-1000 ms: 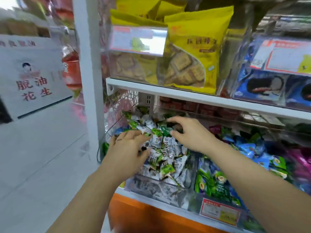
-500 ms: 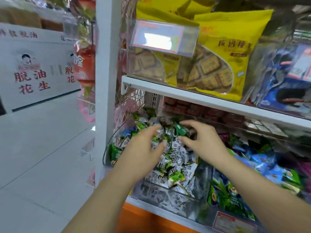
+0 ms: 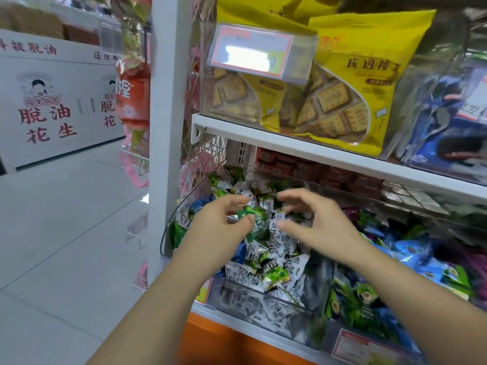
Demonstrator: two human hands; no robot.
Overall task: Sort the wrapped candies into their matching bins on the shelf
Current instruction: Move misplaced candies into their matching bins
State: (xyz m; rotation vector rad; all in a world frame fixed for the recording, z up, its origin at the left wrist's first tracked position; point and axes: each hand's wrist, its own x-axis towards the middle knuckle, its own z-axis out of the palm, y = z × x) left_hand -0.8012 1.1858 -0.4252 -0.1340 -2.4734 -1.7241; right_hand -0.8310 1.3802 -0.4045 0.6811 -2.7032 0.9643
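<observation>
A clear bin [image 3: 266, 309] at the left end of the lower shelf is heaped with white-and-green wrapped candies [image 3: 266, 256]. My left hand [image 3: 218, 227] hovers over the heap and pinches a green wrapped candy [image 3: 254, 217] between thumb and forefinger. My right hand [image 3: 316, 222] is just to the right of it, fingers spread and loosely curved above the pile, holding nothing. The neighbouring bin [image 3: 369, 309] on the right holds green and blue wrapped candies [image 3: 411, 254].
A white upright post [image 3: 166, 127] stands left of the bin. The white shelf board [image 3: 316, 151] above carries yellow cracker bags [image 3: 355, 83] behind a clear guard with a price tag [image 3: 250, 52]. Red packs [image 3: 316, 172] lie at the back. Open floor [image 3: 66, 219] lies to the left.
My left hand has lifted a green candy out of the heap. My right hand has drawn back a little and spread its fingers. The view shifted left.
</observation>
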